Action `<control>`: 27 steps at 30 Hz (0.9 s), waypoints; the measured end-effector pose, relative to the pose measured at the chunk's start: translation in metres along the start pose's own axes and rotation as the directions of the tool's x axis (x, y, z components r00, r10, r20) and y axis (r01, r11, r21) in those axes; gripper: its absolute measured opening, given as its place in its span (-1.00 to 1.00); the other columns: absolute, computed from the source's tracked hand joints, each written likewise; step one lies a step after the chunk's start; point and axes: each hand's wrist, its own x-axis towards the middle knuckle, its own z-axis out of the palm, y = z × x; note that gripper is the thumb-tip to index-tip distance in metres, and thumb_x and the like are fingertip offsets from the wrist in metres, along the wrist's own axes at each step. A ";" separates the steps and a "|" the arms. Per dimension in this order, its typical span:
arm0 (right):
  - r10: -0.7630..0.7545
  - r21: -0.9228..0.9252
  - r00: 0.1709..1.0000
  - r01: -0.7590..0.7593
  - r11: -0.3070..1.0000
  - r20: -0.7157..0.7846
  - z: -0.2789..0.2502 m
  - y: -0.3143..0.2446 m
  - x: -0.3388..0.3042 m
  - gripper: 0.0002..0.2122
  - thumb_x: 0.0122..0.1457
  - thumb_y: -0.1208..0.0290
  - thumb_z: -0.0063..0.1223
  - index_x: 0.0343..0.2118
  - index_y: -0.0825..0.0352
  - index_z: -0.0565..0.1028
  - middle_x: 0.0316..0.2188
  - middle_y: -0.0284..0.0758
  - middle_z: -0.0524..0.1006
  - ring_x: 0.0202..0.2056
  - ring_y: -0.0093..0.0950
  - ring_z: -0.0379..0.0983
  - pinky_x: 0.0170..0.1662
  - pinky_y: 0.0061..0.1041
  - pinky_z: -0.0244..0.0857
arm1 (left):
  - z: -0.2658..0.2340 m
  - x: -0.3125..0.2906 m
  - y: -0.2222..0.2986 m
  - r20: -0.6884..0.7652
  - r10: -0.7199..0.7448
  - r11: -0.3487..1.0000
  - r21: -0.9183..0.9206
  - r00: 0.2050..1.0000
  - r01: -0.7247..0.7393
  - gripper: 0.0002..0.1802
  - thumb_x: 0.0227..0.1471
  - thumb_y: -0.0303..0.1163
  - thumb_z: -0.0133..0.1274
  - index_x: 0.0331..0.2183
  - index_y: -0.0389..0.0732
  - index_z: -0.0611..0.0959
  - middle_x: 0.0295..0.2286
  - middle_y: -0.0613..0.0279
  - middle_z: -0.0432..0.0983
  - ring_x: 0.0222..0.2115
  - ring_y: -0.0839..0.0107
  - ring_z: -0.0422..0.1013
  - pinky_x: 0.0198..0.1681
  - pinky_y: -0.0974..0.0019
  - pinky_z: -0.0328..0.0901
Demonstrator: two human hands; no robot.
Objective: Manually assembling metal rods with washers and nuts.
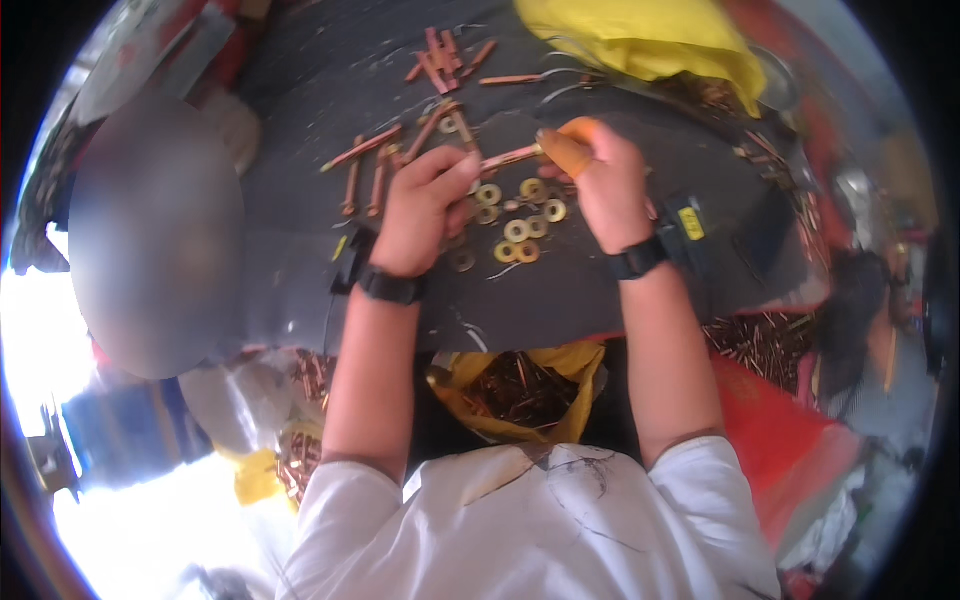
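A slim copper-coloured bolt [508, 158] spans the gap between my two hands above the dark table. My left hand [425, 212] is closed, pinching its left end between thumb and fingers. At its right end, my right hand [607, 185] is closed with thumb and forefinger, which wear orange-brown finger covers. Something small and brass-coloured shows by the right fingertips, too blurred to name. Just below the bolt, several brass-coloured washers [517, 231] lie loosely grouped. Several longer copper bolts [378, 180] are on the table beside my left hand.
Farther back lies a small heap of copper pieces [437, 62]. A yellow bag [650, 40] covers the far right part of the dark tabletop [290, 260]. Close to my body, an open yellow sack [575, 400] holds many metal pieces. Red sheeting [765, 440] is at the right.
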 end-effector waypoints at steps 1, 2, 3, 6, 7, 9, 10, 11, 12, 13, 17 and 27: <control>0.063 -0.116 0.997 -0.067 0.991 -0.040 -0.005 0.003 0.001 -0.86 0.05 0.49 0.18 -0.30 0.34 0.54 -0.35 -0.30 0.56 -0.38 -0.59 0.51 -0.35 -0.61 0.36 | 0.003 0.000 0.000 -0.016 -0.015 0.999 0.038 1.000 0.015 -0.83 0.15 -0.28 -0.02 -0.39 -0.18 0.51 -0.67 0.52 0.18 -0.73 0.70 0.07 -0.68 0.54 -0.01; -0.029 -0.073 0.999 0.027 0.997 -0.037 -0.005 0.009 -0.001 -0.85 0.02 0.44 0.21 -0.34 0.33 0.54 -0.40 -0.29 0.55 -0.40 -0.57 0.51 -0.37 -0.58 0.36 | 0.002 0.001 -0.003 0.024 -0.003 1.000 0.001 1.000 0.003 -0.83 0.15 -0.28 -0.02 -0.37 -0.18 0.51 -0.66 0.53 0.19 -0.73 0.71 0.07 -0.69 0.56 -0.02; -0.127 -0.037 0.991 0.126 0.991 -0.037 0.001 0.015 -0.001 -0.83 -0.01 0.40 0.25 -0.37 0.32 0.54 -0.44 -0.29 0.54 -0.42 -0.55 0.51 -0.39 -0.54 0.36 | -0.005 0.000 -0.006 0.005 0.069 0.998 0.005 0.998 -0.070 -0.84 0.12 -0.30 0.00 -0.37 -0.18 0.57 -0.68 0.56 0.20 -0.74 0.73 0.07 -0.71 0.58 -0.07; -0.181 -0.152 0.983 0.181 0.972 0.014 0.000 0.017 -0.002 -0.84 0.01 0.42 0.24 -0.39 0.37 0.53 -0.42 -0.31 0.54 -0.43 -0.58 0.48 -0.40 -0.58 0.35 | -0.010 -0.002 -0.008 -0.017 0.031 0.999 -0.018 0.999 -0.031 -0.88 0.13 -0.34 -0.03 -0.35 -0.16 0.53 -0.68 0.54 0.19 -0.75 0.73 0.03 -0.72 0.58 -0.08; -0.218 -0.229 0.973 0.195 0.954 -0.075 0.005 0.020 -0.001 -0.83 -0.02 0.42 0.25 -0.42 0.38 0.54 -0.44 -0.28 0.53 -0.44 -0.53 0.50 -0.40 -0.55 0.35 | -0.010 -0.002 -0.012 -0.074 0.033 0.999 -0.002 0.997 -0.033 -0.88 0.14 -0.33 -0.04 -0.36 -0.15 0.53 -0.68 0.54 0.19 -0.75 0.72 0.03 -0.72 0.58 -0.09; -0.196 -0.047 0.981 0.195 0.980 0.002 0.007 0.001 -0.007 -0.82 -0.12 0.38 0.27 -0.46 0.32 0.55 -0.44 -0.27 0.52 -0.41 -0.44 0.51 -0.37 -0.50 0.34 | -0.017 -0.008 -0.005 -0.071 0.057 0.996 0.073 0.996 -0.052 -0.88 0.13 -0.36 -0.05 -0.36 -0.17 0.53 -0.67 0.50 0.21 -0.74 0.70 0.06 -0.71 0.58 -0.06; -0.279 -0.171 0.960 0.276 0.946 0.007 0.002 0.001 -0.006 -0.82 -0.16 0.35 0.29 -0.51 0.31 0.55 -0.45 -0.25 0.52 -0.44 -0.38 0.51 -0.39 -0.47 0.33 | -0.013 -0.007 -0.003 -0.055 0.056 0.998 0.045 0.997 -0.054 -0.89 0.12 -0.39 -0.06 -0.36 -0.19 0.52 -0.67 0.49 0.22 -0.74 0.70 0.09 -0.71 0.57 -0.04; -0.301 -0.218 0.953 0.291 0.932 -0.015 -0.001 0.001 -0.006 -0.83 -0.18 0.35 0.29 -0.54 0.31 0.55 -0.49 -0.23 0.52 -0.46 -0.34 0.50 -0.40 -0.43 0.31 | -0.012 -0.004 -0.006 -0.022 0.082 0.992 0.094 0.996 -0.079 -0.86 0.15 -0.35 -0.05 -0.35 -0.21 0.52 -0.67 0.47 0.22 -0.73 0.67 0.12 -0.71 0.57 -0.01; -0.203 -0.213 0.979 0.194 0.957 -0.021 -0.005 0.002 -0.007 -0.84 -0.17 0.36 0.29 -0.55 0.31 0.55 -0.51 -0.23 0.52 -0.45 -0.34 0.50 -0.39 -0.42 0.32 | -0.010 -0.002 -0.010 0.012 0.093 0.993 0.076 0.996 -0.094 -0.84 0.16 -0.32 -0.05 -0.35 -0.20 0.51 -0.65 0.46 0.23 -0.73 0.66 0.13 -0.70 0.56 0.01; -0.258 -0.218 0.963 0.235 0.947 -0.083 0.000 0.013 -0.004 -0.84 -0.17 0.38 0.29 -0.55 0.31 0.55 -0.51 -0.23 0.53 -0.43 -0.34 0.52 -0.38 -0.42 0.33 | -0.011 -0.002 -0.012 0.034 0.104 0.992 0.064 0.994 -0.106 -0.82 0.17 -0.28 -0.05 -0.34 -0.19 0.50 -0.64 0.45 0.24 -0.72 0.65 0.15 -0.70 0.56 0.04; -0.332 -0.167 0.941 0.318 0.933 -0.062 0.000 0.006 -0.004 -0.85 -0.16 0.38 0.29 -0.57 0.31 0.54 -0.51 -0.24 0.53 -0.44 -0.32 0.52 -0.38 -0.39 0.33 | -0.020 0.003 -0.018 0.020 0.115 0.990 0.083 0.993 -0.116 -0.75 0.24 -0.19 -0.14 -0.34 -0.18 0.44 -0.60 0.44 0.22 -0.71 0.67 0.15 -0.71 0.57 0.06; -0.270 -0.193 0.961 0.255 0.947 -0.053 0.004 0.014 -0.002 -0.80 -0.15 0.29 0.24 -0.59 0.32 0.53 -0.62 -0.22 0.52 -0.51 -0.26 0.48 -0.38 -0.31 0.29 | 0.002 -0.003 -0.009 -0.003 0.113 0.986 0.126 0.994 -0.111 -0.76 0.22 -0.20 -0.10 -0.30 -0.19 0.46 -0.61 0.43 0.24 -0.72 0.67 0.13 -0.70 0.58 0.08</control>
